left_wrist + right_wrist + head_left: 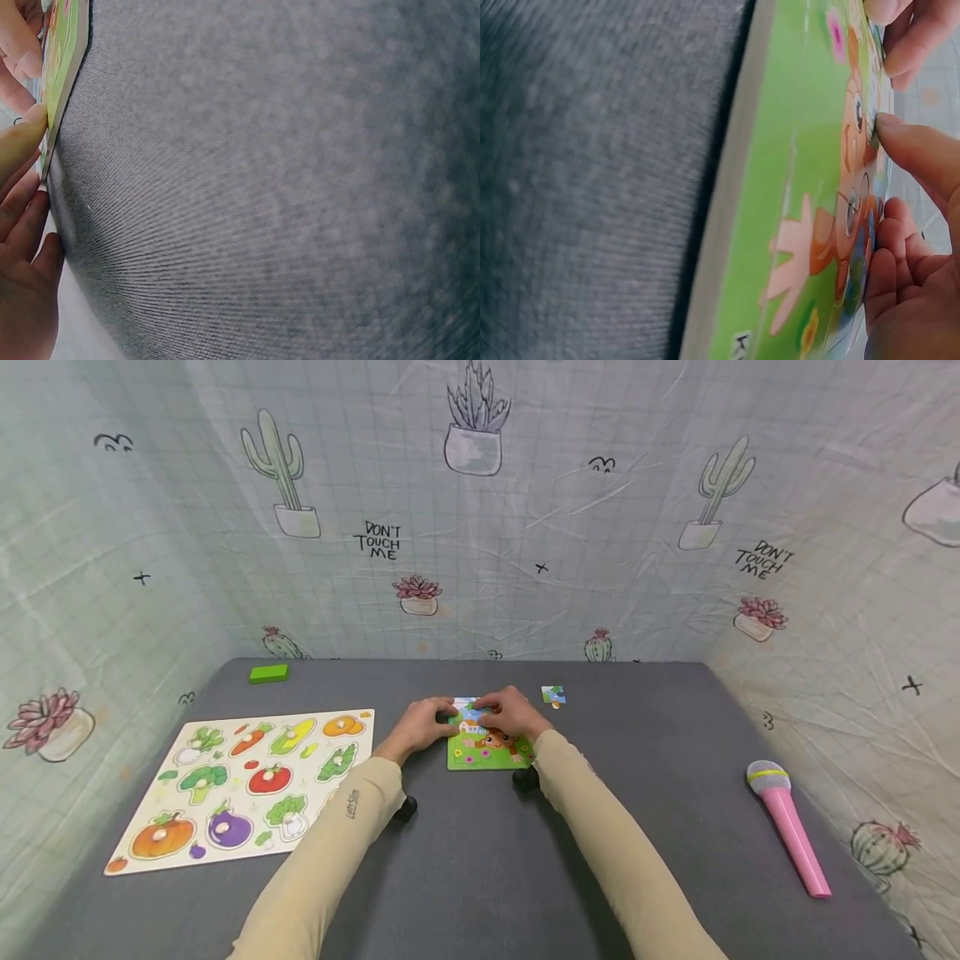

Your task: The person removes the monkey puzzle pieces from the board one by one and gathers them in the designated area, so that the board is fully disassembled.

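A small jigsaw puzzle (472, 757) with a green border and a brown cartoon animal lies flat on the table. At its left edge rests my left hand (422, 724), thumb on the surface and the other fingers, fairly straight, by the far left corner. My right hand (514, 712) reaches over the upper right part, its fingers curled and its thumb down on the picture, around a blue-sky puzzle piece (471, 714). In the right wrist view, the thumb touches the picture; the index fingertip is hidden. One loose puzzle piece (554, 695) lies behind the puzzle to the right.
On the left, a white vegetable board (240, 760) with knobbed pieces lies partly under my left forearm. A green block (268, 673) is at the back left. Far right lies a pink toy microphone (791, 831). Patterned cloth (480, 527) hangs behind the grey table (480, 877).
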